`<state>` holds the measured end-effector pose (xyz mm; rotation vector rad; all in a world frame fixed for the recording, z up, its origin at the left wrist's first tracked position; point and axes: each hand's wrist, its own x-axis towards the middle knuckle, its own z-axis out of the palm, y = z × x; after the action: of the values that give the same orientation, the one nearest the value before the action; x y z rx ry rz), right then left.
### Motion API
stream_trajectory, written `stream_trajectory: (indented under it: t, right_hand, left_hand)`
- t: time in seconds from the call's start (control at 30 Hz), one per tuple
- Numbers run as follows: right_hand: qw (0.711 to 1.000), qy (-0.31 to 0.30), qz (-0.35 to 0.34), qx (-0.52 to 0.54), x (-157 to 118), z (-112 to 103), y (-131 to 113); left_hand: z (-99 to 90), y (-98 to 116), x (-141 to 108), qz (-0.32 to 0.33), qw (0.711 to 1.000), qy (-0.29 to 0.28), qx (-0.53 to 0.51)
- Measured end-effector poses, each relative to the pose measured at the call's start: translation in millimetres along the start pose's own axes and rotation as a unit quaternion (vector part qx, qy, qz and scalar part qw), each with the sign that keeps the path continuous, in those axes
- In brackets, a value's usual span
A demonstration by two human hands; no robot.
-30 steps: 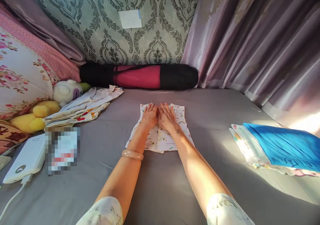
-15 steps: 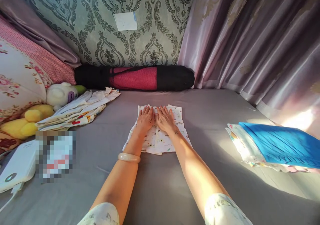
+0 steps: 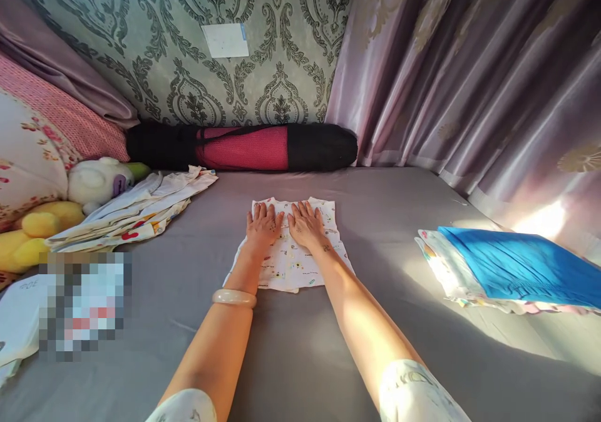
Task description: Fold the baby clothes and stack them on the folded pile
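A small white printed garment point(image 3: 293, 268) lies spread out on the grey sheet in front of me; its exact kind is hard to tell under my arms. My left hand point(image 3: 263, 226) rests flat on its upper left part, fingers stretched away from me. On the upper right part lies my right hand point(image 3: 306, 226), also flat with the fingers extended. A gap of printed cloth shows between the two hands. Neither hand grips the cloth. A pale bangle point(image 3: 234, 297) circles my left forearm.
Folded clothes topped by a blue garment point(image 3: 521, 268) are stacked at right. To the left lie loose white garments point(image 3: 136, 212), a white plush toy point(image 3: 99, 181), a yellow plush toy point(image 3: 42, 225) and a white power bank point(image 3: 23, 315). A black and pink roll bag point(image 3: 241, 148) lines the wall.
My hands have moved slightly apart, staying flat on the printed garment. The whole view has shifted a little, so most things appear further left.
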<state>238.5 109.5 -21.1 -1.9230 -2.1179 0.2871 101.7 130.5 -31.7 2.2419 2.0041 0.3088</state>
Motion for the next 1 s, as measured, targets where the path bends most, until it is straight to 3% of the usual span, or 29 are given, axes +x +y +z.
stream_trajectory:
  t: [0.23,0.33,0.5,0.67,0.83,0.9,1.0]
  right_hand:
    - [0.993,0.063,0.093,-0.026,4.8,-6.6,15.1]
    - [0.990,0.045,0.129,-0.027,5.7,-2.2,22.4]
    - [0.990,0.038,0.135,-0.030,6.0,3.3,24.7]
    - [0.990,-0.012,0.141,-0.017,7.3,-7.8,21.5]
    - [0.988,-0.096,0.120,-0.016,14.8,-30.6,30.4]
    - [0.994,-0.075,0.070,-0.033,14.5,-37.3,39.2]
    - [0.997,-0.030,-0.034,-0.058,11.0,-40.5,54.4]
  left_hand:
    - [-7.2,-2.3,0.6,-0.024,0.999,0.005,0.046]
    - [-3.2,-6.3,0.5,-0.037,0.998,-0.015,0.056]
    - [-0.5,-7.8,-0.6,-0.038,0.997,-0.030,0.061]
    - [-5.8,-8.0,-0.8,-0.032,0.997,-0.046,0.049]
    - [-17.9,-24.1,13.8,0.017,0.995,-0.091,0.048]
    - [-22.6,-32.4,20.1,0.045,0.993,-0.093,0.049]
    - [-26.1,-38.9,23.9,0.116,0.991,-0.051,0.043]
